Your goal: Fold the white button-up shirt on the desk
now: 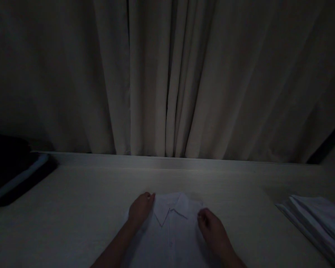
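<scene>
A white shirt (171, 230) lies flat on the table (86, 208) right in front of me, collar pointing away from me. My left hand (140, 209) rests on its left shoulder, fingers bent down, not grabbing anything. My right hand (213, 229) rests on its right shoulder, loose and holding nothing. A stack of white folded clothes (318, 219) sits far off to my right. Something dark (11, 167) lies far to my left. Curtains (170, 82) hang behind the table.

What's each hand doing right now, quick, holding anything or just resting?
Left hand: open, resting flat on the folded white shirt beside its collar.
Right hand: fingers curled, resting on the shirt's other shoulder; any grip cannot be told.
</scene>
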Demonstrator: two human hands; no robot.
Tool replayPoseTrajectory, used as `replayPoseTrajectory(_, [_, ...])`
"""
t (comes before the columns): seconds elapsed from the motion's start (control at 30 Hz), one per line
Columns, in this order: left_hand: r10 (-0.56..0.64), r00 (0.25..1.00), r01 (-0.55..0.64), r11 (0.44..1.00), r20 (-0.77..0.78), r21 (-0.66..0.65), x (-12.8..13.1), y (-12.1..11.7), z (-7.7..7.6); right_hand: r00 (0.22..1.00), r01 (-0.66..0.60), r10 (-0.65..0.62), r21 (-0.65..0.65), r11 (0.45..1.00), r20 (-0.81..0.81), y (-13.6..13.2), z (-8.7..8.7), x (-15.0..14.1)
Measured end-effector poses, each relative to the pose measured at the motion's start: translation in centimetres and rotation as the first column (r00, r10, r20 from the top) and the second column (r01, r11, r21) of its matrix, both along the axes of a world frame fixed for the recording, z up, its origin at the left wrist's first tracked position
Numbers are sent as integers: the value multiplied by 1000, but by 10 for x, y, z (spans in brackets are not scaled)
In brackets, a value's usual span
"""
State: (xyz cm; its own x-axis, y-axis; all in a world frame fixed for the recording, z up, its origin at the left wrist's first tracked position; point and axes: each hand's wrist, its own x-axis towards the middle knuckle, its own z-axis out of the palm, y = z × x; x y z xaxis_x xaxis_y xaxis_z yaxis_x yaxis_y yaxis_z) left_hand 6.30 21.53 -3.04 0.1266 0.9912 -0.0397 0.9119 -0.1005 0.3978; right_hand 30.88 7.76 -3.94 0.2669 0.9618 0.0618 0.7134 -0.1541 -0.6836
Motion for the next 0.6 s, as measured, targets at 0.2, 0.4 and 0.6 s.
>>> replayPoseTrajectory(0.2, [18, 997, -26, 993, -73, -111, 14, 37, -17, 964, 76, -20, -203, 976, 267, 125, 2, -26])
replayPoseTrajectory(0.4, [0, 998, -12, 984, -65, -180, 11, 51, -23, 935, 89, 55, -383, 919, 350, 151, -9, -25])
replayPoseTrajectory(0.6, [15, 1000, -18, 986, -18, -167, 15, 47, -17, 896, 100, 102, -420, 902, 432, 150, 5, -22])
